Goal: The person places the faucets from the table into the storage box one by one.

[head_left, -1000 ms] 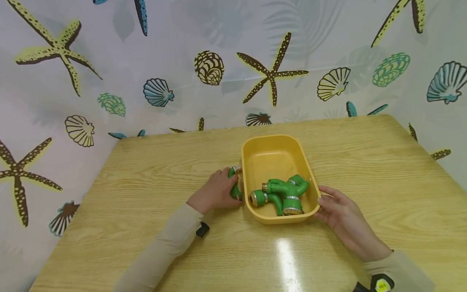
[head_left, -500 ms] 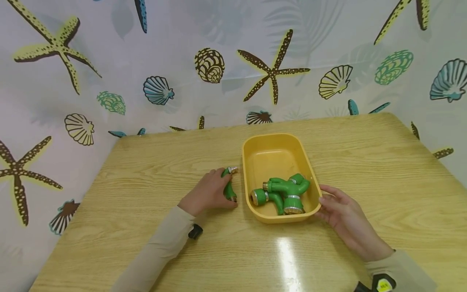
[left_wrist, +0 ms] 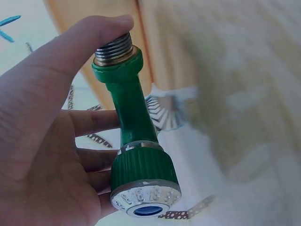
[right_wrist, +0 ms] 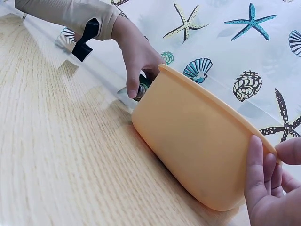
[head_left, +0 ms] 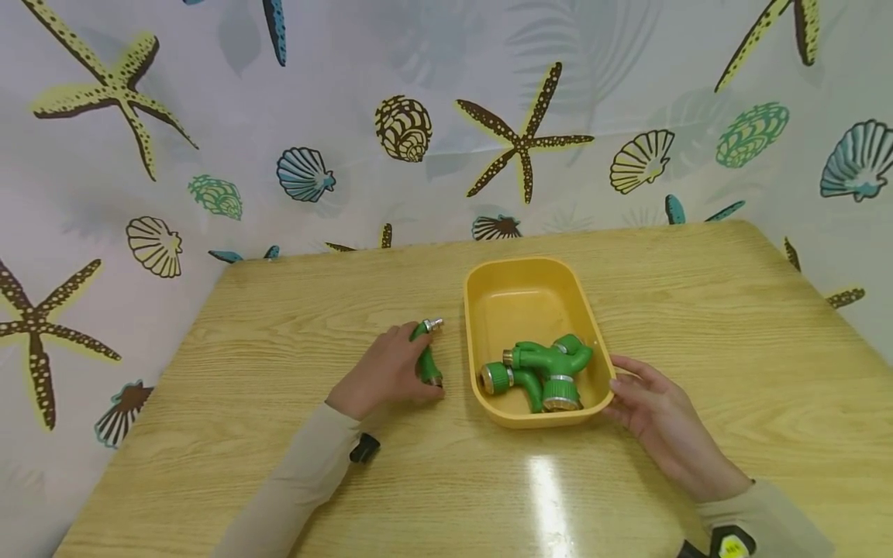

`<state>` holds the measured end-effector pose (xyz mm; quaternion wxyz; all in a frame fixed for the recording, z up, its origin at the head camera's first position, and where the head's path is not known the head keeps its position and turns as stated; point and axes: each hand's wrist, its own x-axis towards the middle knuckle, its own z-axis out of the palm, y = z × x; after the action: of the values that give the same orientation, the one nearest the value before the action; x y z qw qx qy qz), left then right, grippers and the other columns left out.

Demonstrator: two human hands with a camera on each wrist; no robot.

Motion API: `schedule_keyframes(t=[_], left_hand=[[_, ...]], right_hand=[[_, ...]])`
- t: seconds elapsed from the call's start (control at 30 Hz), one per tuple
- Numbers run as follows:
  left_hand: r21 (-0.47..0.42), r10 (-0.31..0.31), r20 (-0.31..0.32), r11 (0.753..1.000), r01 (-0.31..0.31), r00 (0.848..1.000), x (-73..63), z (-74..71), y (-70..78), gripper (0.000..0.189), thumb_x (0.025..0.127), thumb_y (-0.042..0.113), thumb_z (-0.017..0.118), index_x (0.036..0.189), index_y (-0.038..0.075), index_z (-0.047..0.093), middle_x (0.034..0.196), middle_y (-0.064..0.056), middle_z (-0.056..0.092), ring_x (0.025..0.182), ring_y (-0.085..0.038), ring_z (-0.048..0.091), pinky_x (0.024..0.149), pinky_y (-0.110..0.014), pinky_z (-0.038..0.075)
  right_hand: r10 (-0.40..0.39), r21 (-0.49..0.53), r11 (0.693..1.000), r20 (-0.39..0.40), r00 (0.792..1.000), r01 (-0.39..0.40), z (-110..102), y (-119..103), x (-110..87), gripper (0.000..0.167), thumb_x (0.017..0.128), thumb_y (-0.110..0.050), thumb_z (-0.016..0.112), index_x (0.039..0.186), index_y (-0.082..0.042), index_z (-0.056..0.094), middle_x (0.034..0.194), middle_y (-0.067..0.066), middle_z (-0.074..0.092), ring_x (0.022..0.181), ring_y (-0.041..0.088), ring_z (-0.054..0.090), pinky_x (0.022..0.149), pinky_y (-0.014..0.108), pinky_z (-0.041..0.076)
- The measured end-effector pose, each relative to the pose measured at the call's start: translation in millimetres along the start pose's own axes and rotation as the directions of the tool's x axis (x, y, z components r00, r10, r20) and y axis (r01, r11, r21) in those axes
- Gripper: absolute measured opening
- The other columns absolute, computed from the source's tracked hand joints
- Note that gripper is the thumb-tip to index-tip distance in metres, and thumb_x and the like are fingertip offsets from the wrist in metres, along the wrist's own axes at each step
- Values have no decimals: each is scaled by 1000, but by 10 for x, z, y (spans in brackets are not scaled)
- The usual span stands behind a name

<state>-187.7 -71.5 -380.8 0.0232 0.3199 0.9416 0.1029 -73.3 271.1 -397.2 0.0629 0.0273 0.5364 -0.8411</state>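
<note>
A green nozzle (head_left: 427, 363) is near the middle of the head view, pinched between the left hand's (head_left: 387, 370) thumb and fingers. Just right of it, a yellow tub (head_left: 523, 310) holds green hose fittings (head_left: 554, 363) low in the frame; the right hand (head_left: 659, 415) pinches its lower-right rim.

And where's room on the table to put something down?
The wooden table is bare left of the left hand and right of the yellow tub, beyond the right hand. The tub's far end is free; green hose fittings crowd its near end.
</note>
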Motion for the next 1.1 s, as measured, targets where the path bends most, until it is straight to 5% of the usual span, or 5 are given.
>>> schedule_keyframes(t=[0.5, 1.1], left_hand=[[3, -23, -83, 1000, 24, 996, -42, -284, 39, 75, 73, 48, 81, 127, 1, 59, 136, -26, 46, 106, -37, 53, 92, -48, 44], [-26, -9, -228, 1000, 3, 974, -300, -681, 90, 78, 70, 45, 84, 130, 2, 58, 141, -26, 43, 113, -41, 51, 96, -54, 40]], right_hand=[[19, -21, 1000, -18, 1000, -19, 12, 9, 1, 27, 100, 1, 47, 116, -16, 60, 107, 3, 62, 92, 16, 63, 79, 29, 53], [16, -3, 1000, 46, 999, -16, -38, 30, 11, 27, 100, 1, 46, 120, -14, 58, 109, 6, 61, 93, 17, 63, 81, 31, 53]])
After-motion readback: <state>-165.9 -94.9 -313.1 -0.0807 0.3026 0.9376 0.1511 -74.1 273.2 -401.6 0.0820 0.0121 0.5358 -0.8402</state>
